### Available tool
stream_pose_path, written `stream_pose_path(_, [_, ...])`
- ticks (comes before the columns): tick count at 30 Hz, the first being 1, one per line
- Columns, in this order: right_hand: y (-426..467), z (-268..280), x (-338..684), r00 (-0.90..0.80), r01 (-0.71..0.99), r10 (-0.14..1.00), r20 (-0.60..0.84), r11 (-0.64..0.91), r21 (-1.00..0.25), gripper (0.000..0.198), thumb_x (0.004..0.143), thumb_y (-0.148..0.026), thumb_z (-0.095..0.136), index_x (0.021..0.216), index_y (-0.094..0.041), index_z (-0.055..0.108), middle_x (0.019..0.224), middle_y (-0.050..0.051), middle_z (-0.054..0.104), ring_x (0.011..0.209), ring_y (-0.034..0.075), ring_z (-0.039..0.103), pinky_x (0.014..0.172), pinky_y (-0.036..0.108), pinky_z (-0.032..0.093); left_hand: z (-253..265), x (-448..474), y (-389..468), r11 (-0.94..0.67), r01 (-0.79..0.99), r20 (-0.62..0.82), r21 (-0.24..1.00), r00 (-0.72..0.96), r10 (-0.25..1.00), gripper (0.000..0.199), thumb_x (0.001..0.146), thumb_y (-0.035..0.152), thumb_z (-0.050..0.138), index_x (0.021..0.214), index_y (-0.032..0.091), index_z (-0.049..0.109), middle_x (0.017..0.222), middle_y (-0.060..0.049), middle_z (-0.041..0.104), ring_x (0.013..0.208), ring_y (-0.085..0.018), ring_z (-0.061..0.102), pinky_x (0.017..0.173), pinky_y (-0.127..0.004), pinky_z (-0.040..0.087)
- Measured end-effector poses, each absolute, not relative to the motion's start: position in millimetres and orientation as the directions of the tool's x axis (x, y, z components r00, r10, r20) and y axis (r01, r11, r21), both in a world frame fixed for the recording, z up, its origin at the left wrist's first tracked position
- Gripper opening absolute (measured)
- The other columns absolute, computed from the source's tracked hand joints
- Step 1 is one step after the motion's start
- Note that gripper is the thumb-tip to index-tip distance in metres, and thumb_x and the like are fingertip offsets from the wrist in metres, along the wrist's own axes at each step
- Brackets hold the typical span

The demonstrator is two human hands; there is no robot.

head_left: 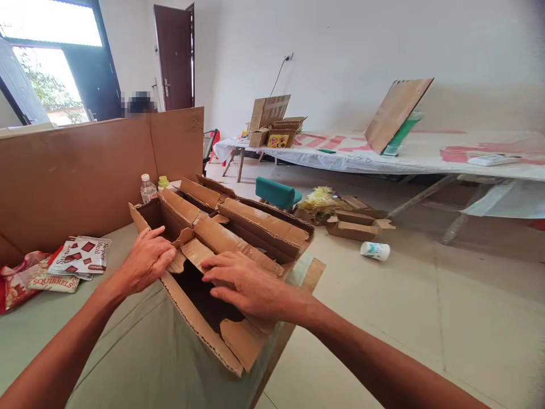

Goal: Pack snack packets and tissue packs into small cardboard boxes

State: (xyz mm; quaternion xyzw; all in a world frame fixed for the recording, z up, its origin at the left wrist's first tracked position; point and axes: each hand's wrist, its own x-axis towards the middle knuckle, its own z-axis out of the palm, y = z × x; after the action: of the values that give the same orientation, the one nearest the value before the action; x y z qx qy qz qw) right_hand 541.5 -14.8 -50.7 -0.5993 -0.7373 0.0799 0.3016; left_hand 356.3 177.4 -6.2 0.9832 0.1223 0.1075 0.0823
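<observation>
An open cardboard box with several long compartments sits at the table's corner, its torn flaps sticking up. My left hand rests on the box's left wall, index finger stretched over the edge and thumb beside a folded flap. Its lower fingers are partly hidden. My right hand lies over the near compartment with fingers spread, touching the cardboard near the divider. Nothing is visibly held in it. The inside of the near compartment is dark.
Snack packets lie left on the green-covered table. A plastic bottle stands behind the box, before a tall cardboard panel. On the floor are a teal stool, a paper cup and cardboard scraps.
</observation>
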Motion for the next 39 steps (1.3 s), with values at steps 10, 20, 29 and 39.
stream_pose_path(10, [-30.1, -29.5, 569.7, 0.387, 0.776, 0.677, 0.626, 0.128, -0.618, 0.021, 0.095, -0.028, 0.054, 0.101, -0.026, 0.074, 0.118, 0.006, 0.075, 0.111, 0.023, 0.069, 0.100, 0.039, 0.054, -16.1, 337.2, 191.8, -0.952, 0.220, 0.311, 0.213, 0.908, 0.280, 0.050, 0.102, 0.050, 0.035, 0.114, 0.020, 0.073, 0.135, -0.010, 0.066, 0.146, -0.033, 0.041, 0.121, -0.059, 0.028])
stream_pose_path(20, [-52.4, -16.0, 546.7, 0.269, 0.742, 0.885, 0.381, 0.062, -0.668, 0.031, 0.098, -0.033, 0.047, 0.113, -0.021, 0.072, 0.110, 0.007, 0.077, 0.099, 0.021, 0.071, 0.086, 0.033, 0.055, -50.7, 275.9, 146.0, -0.909, 0.269, 0.549, 0.319, 0.729, 0.409, 0.045, 0.102, 0.046, 0.042, 0.146, 0.035, 0.048, 0.162, -0.005, 0.039, 0.144, -0.032, 0.043, 0.113, -0.056, 0.044])
stream_pose_path(29, [-5.7, -37.4, 593.0, 0.351, 0.872, 0.927, 0.134, -0.272, -0.407, 0.043, 0.088, -0.029, 0.064, 0.129, -0.017, 0.063, 0.133, 0.015, 0.062, 0.111, 0.026, 0.065, 0.094, 0.036, 0.051, -144.1, 183.5, 161.7, -0.676, 0.569, 0.413, 0.468, 0.536, 0.736, 0.053, 0.098, 0.058, 0.038, 0.139, 0.030, 0.057, 0.156, -0.009, 0.047, 0.142, -0.035, 0.048, 0.111, -0.063, 0.046])
stream_pose_path(39, [27.5, -40.5, 573.5, 0.475, 0.878, 0.865, -0.163, -0.478, 0.019, 0.030, 0.103, -0.025, 0.043, 0.120, -0.017, 0.067, 0.120, 0.019, 0.071, 0.114, 0.030, 0.069, 0.086, 0.033, 0.052, -223.4, 132.0, 168.0, -0.643, 0.650, 0.480, 0.404, 0.448, 0.754, 0.048, 0.095, 0.056, 0.043, 0.109, 0.023, 0.076, 0.135, -0.012, 0.067, 0.121, -0.032, 0.066, 0.100, -0.051, 0.058])
